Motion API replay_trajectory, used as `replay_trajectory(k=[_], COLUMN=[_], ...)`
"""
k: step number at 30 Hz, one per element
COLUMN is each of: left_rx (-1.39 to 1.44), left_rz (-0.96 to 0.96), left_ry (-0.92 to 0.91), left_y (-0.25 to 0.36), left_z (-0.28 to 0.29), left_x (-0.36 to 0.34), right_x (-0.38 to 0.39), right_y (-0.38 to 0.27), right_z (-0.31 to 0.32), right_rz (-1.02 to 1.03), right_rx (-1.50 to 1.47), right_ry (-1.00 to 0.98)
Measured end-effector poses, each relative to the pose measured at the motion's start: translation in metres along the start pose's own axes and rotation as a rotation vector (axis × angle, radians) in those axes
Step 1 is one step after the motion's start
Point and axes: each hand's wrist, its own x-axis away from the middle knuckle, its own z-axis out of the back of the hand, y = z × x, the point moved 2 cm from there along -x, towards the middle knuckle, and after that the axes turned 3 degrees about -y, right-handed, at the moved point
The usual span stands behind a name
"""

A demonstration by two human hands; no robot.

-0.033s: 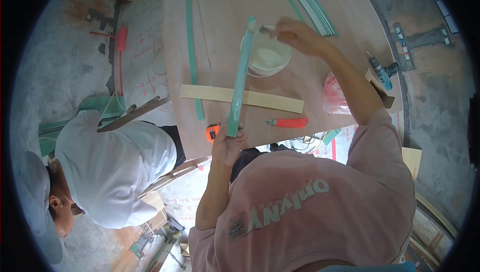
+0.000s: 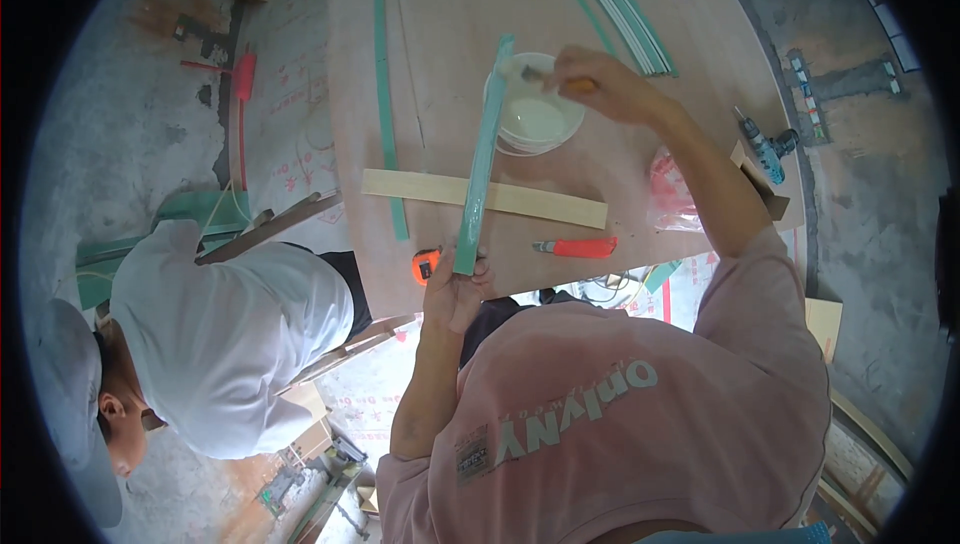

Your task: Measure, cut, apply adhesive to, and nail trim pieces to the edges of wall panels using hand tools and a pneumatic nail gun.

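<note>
My left hand (image 2: 456, 292) is closed round the near end of a narrow green strip (image 2: 484, 159), which points away from me. A wet, whitish coating shines along the strip's upper face. In my right hand (image 2: 605, 89) is a small brush (image 2: 534, 75) with an orange-brown handle, its bristles close to the strip's far end. Below the brush stands a round white bucket (image 2: 570, 131) with pale, milky liquid inside. The strip hides part of the bucket's left rim and passes over a pale wooden slat (image 2: 550, 205) lying crosswise on the table.
An orange tape measure (image 2: 426, 265) and a red-handled utility knife (image 2: 584, 247) lie along the table's near edge. More green strips (image 2: 615, 6) rest at the far side. A cordless drill (image 2: 767, 151) sits at the right. Another person in a white shirt (image 2: 220, 344) bends over at the left.
My right hand and the brush have moved slightly toward me and to the right. The left hand has stayed in place.
</note>
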Motion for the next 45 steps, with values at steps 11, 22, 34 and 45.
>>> replay_trajectory(k=[11,22,34,45], left_rx=[-0.023,0.102,0.108,0.026], left_rz=[0.038,0.004,0.038,0.065], left_ry=[-0.021,-0.096,-0.147,-0.175], left_y=[-0.01,-0.01,-0.014,-0.011], left_z=[-0.005,0.003,-0.008,-0.029], left_x=[-0.003,-0.017,-0.039,-0.052], right_x=[-0.06,-0.001,-0.01,0.096], right_y=[0.095,0.018,0.036,0.085], right_z=[0.004,0.007,-0.051,-0.057], right_rz=[-0.465,-0.242,-0.251,-0.709], right_rx=[-0.865,-0.098,0.266,-1.601], right_ry=[0.51,0.292,-0.016,0.63])
